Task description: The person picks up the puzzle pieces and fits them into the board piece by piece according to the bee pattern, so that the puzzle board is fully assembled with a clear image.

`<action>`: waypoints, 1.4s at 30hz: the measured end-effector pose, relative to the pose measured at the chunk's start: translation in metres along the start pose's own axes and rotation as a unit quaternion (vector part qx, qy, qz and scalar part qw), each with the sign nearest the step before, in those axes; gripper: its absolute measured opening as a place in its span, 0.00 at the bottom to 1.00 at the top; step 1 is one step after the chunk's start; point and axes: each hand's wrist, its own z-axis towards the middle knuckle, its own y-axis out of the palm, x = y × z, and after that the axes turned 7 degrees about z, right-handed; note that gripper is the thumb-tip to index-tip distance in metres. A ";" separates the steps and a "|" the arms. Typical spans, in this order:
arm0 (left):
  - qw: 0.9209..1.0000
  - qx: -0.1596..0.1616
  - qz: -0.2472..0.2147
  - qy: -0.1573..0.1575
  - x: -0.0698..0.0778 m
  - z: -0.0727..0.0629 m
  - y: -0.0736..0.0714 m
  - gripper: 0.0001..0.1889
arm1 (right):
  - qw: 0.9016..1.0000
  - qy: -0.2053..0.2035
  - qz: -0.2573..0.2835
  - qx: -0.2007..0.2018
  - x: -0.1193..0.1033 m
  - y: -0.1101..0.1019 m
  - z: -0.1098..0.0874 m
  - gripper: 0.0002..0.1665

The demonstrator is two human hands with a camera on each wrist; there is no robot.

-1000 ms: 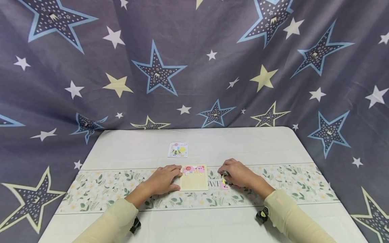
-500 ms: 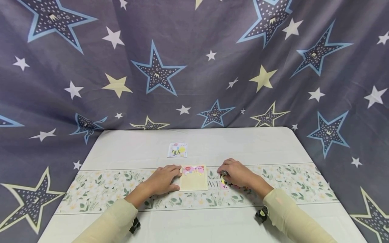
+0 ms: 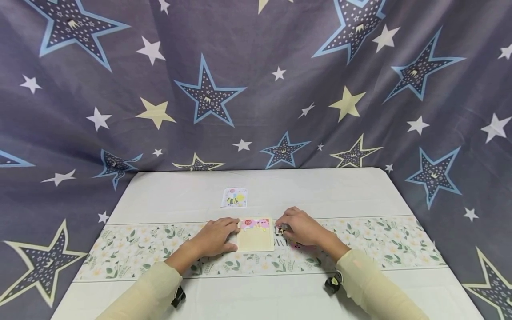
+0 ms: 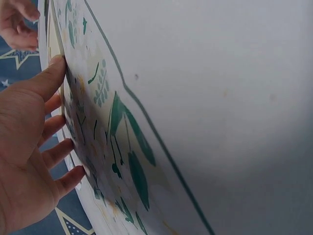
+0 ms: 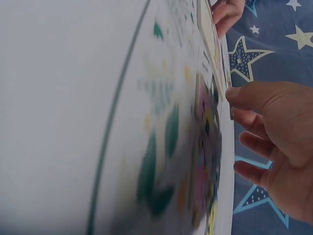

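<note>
A shallow wooden puzzle board lies mid-table, with joined pink pieces along its far edge. My left hand rests at the board's left side, fingers spread and fingertips touching the edge. To the right of the board, my right hand pinches a small puzzle piece between thumb and finger. That piece shows edge-on at the thumb tip in the right wrist view. Under and beside the right palm lie loose puzzle pieces, partly hidden by the hand.
Behind the board lies a square picture card with a bee on it. A floral band crosses the white tablecloth. A star-patterned curtain hangs beyond the table's back and sides.
My right hand has lifted a puzzle piece from the loose ones and moved left, close to the board's right edge. The left hand and the board stay put.
</note>
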 end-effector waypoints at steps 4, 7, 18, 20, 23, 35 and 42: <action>1.000 0.001 -0.002 0.002 0.000 0.000 0.000 0.29 | 1.000 -0.012 0.005 0.002 -0.008 0.005 0.009 0.17; 1.000 0.000 -0.002 0.002 0.000 0.000 0.000 0.29 | 1.000 -0.014 0.016 0.001 -0.015 0.008 0.017 0.17; 1.000 0.002 0.004 0.003 -0.001 0.001 0.001 0.29 | 1.000 -0.001 0.020 -0.022 -0.038 0.021 0.047 0.16; 1.000 -0.001 0.003 0.001 0.000 0.001 0.000 0.29 | 1.000 -0.003 0.016 -0.024 -0.041 0.024 0.052 0.16; 1.000 -0.005 0.004 -0.003 0.000 0.001 -0.001 0.30 | 1.000 -0.007 0.008 -0.028 -0.046 0.027 0.058 0.17; 1.000 -0.005 -0.007 0.001 0.000 0.000 -0.001 0.28 | 0.999 -0.026 -0.021 -0.037 -0.054 0.042 0.074 0.15; 1.000 0.000 -0.006 0.003 -0.001 0.000 -0.001 0.28 | 0.999 -0.021 -0.026 -0.032 -0.056 0.044 0.077 0.15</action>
